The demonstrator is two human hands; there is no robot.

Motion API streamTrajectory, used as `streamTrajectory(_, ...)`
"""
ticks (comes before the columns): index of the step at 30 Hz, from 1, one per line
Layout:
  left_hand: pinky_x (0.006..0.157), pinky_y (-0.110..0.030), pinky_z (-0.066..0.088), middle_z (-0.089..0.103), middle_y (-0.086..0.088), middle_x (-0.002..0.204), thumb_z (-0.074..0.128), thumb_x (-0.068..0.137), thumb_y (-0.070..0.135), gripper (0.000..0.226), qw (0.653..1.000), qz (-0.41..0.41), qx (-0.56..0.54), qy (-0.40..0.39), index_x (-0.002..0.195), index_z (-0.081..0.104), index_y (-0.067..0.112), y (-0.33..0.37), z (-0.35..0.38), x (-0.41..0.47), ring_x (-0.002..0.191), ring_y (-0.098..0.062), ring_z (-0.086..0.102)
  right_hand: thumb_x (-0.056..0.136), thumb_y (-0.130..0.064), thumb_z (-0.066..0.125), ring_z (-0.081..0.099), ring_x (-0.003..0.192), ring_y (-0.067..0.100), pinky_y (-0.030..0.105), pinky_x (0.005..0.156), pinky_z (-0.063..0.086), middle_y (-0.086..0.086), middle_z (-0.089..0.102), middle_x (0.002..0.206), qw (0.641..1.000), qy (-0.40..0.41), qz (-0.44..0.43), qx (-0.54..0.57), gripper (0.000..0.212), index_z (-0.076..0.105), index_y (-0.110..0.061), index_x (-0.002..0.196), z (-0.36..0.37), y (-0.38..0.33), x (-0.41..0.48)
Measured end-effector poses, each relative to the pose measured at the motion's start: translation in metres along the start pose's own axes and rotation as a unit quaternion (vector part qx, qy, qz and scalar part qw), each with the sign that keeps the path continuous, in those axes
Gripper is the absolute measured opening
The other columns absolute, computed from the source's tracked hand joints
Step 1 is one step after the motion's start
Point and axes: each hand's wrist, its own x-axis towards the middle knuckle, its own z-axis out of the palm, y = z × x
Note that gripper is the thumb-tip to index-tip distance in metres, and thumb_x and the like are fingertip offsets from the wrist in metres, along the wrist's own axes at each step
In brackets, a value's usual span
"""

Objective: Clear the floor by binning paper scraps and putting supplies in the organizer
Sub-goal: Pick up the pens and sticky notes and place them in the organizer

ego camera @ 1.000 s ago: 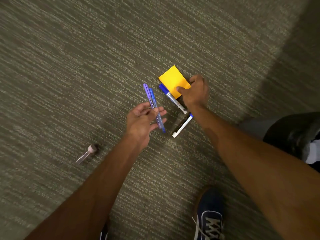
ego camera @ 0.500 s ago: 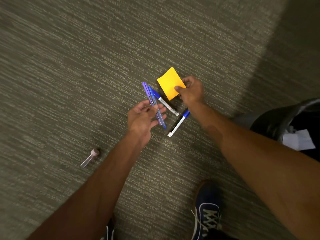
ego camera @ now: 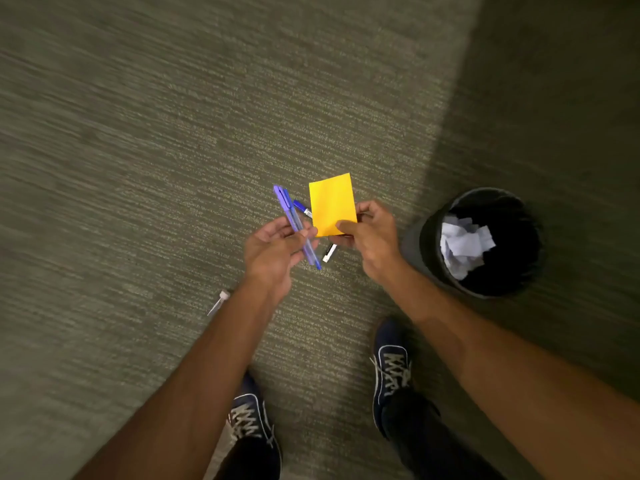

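My left hand [ego camera: 275, 249] grips two pens [ego camera: 297, 226], one purple and one blue, held side by side above the carpet. My right hand [ego camera: 369, 237] pinches a yellow sticky-note pad [ego camera: 331, 202] by its near edge, lifted off the floor. Two markers lie on the carpet beneath the hands: a blue-capped one [ego camera: 302, 208] peeks out between pens and pad, and the white end of another [ego camera: 329, 253] shows below the pad. A small pinkish-capped item [ego camera: 219, 301] lies on the floor beside my left forearm.
A black waste bin [ego camera: 426, 237] holding crumpled white paper [ego camera: 464, 245] stands to the right of my right hand. My two dark blue sneakers [ego camera: 391, 362] are planted on the grey-green carpet. A darker shadowed band covers the floor at the right.
My right hand has lifted the yellow pad off the floor toward me. The view has risen and swung right, bringing the bin fully into sight. The pens stay in my left hand.
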Motion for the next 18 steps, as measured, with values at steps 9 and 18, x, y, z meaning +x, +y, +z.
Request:
streamTrajectory(9, 0.079, -0.047, 0.062, 0.076, -0.023, 0.098, 0.068, 0.09, -0.001, 0.046, 0.996, 0.06, 0.012, -0.064, 0.132, 0.05, 0.009, 0.071, -0.003, -0.16, 0.087, -0.035, 0.076, 0.089, 0.011, 0.062, 0.066, 0.077, 0.029, 0.042, 0.065, 0.061, 0.018, 0.068, 0.097, 0.996, 0.015, -0.027, 0.079, 0.024, 0.056, -0.001, 0.109, -0.006, -0.09, -0.172)
streamTrajectory(18, 0.069, -0.038, 0.061, 0.078, -0.016, 0.088, 0.065, 0.094, 0.004, 0.048, 0.979, 0.065, 0.09, -0.173, 0.138, 0.045, 0.011, 0.138, 0.022, -0.332, 0.083, -0.033, 0.076, 0.097, 0.0, 0.056, 0.064, 0.072, 0.021, 0.032, 0.055, 0.059, 0.006, 0.063, 0.092, 0.982, 0.097, -0.056, 0.155, 0.022, 0.058, -0.004, 0.119, -0.034, -0.174, -0.349)
